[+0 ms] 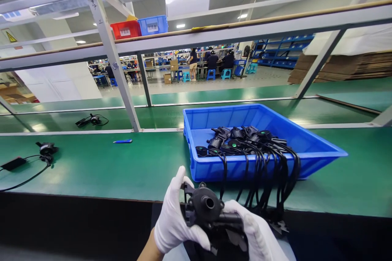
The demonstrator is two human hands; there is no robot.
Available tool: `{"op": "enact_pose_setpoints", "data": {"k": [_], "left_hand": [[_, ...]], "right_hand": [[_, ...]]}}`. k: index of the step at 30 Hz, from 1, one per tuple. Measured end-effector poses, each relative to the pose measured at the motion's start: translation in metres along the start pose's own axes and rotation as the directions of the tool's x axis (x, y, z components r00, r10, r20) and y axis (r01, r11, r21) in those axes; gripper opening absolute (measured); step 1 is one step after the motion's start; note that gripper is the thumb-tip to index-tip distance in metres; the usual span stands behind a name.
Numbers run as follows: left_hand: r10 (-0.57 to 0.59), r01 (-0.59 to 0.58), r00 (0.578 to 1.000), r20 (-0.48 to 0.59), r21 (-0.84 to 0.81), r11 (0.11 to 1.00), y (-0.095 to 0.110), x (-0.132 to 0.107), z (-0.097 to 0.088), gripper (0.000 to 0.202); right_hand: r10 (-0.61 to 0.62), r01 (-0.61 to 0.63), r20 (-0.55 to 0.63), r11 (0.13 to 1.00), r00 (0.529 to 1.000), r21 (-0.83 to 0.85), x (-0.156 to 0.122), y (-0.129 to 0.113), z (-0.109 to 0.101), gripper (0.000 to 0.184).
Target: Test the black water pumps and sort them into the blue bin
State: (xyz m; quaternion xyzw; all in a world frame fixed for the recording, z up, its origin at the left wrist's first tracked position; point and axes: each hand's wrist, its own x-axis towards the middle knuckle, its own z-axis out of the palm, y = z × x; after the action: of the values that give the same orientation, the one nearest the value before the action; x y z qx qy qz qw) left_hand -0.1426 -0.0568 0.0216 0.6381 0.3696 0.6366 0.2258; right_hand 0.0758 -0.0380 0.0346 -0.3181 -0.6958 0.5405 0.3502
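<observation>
Head view, far left: black corded unit point(46, 149) lying on green tabletop point(159, 163), then blue cutter point(123, 141). Next, gloved left hand point(176, 214), fingers pinching left side of black housing point(203, 208), with thumb underneath. Held at the tabletop's near edge. Probably stiff, fairly light, slightly slippery against cloth gloves; best gripped by round body, sparing thin side tabs, perhaps fragile. Gloved right hand point(257, 228) beyond, fingers curled around right side, tips partly hidden. Rightmost, blue tray point(235, 169): similar housings point(216, 142) piled inside, cables point(286, 179) draped over front rim.
</observation>
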Motion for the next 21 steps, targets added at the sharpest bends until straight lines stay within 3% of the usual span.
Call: {"op": "enact_pose_setpoints", "data": {"k": [6, 9, 15, 21], "left_hand": [[0.013, -0.01, 1.0, -0.011, 0.219, 0.976, 0.01, -0.001, 0.001, 0.142], [0.046, -0.041, 0.999, -0.013, 0.28, 0.959, 0.009, -0.003, 0.001, 0.146], [0.096, -0.082, 0.994, -0.048, 0.235, 0.968, -0.008, -0.009, -0.003, 0.143], [0.051, -0.034, 0.996, -0.068, 0.229, 0.973, -0.01, -0.011, -0.004, 0.148]], "right_hand": [[0.092, -0.085, -0.037, 0.982, 0.995, 0.167, 0.004, -0.026, 0.004, 0.07], [0.07, -0.067, -0.022, 0.988, 0.997, 0.141, 0.007, -0.028, 0.003, 0.065], [0.01, -0.011, -0.049, 1.0, 0.999, -0.017, 0.008, -0.023, 0.003, 0.07], [0.04, -0.04, -0.034, 0.999, 0.999, 0.02, 0.011, -0.025, 0.006, 0.071]]}}
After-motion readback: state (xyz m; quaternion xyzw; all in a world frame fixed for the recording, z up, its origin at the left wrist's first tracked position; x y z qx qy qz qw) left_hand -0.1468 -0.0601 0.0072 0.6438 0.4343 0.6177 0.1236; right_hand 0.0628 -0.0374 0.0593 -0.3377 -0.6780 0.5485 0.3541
